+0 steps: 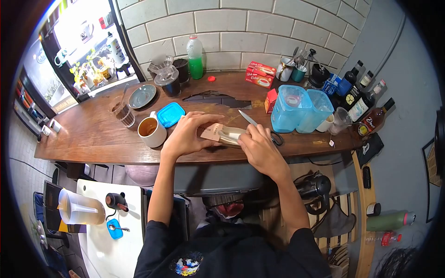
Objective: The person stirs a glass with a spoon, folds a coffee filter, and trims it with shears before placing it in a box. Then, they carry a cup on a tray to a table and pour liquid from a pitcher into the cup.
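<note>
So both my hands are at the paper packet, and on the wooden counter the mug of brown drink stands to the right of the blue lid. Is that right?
Not quite: the mug stands to the left of the blue lid, as the head view shows. Your left hand and right hand are at the paper packet.

Around the white mug [156,139], the bench [88,134] is brown, the lid [170,115] beside it blue, the packet [213,131] to its right tan, the bottled liquid [196,69] beyond it green.
</note>
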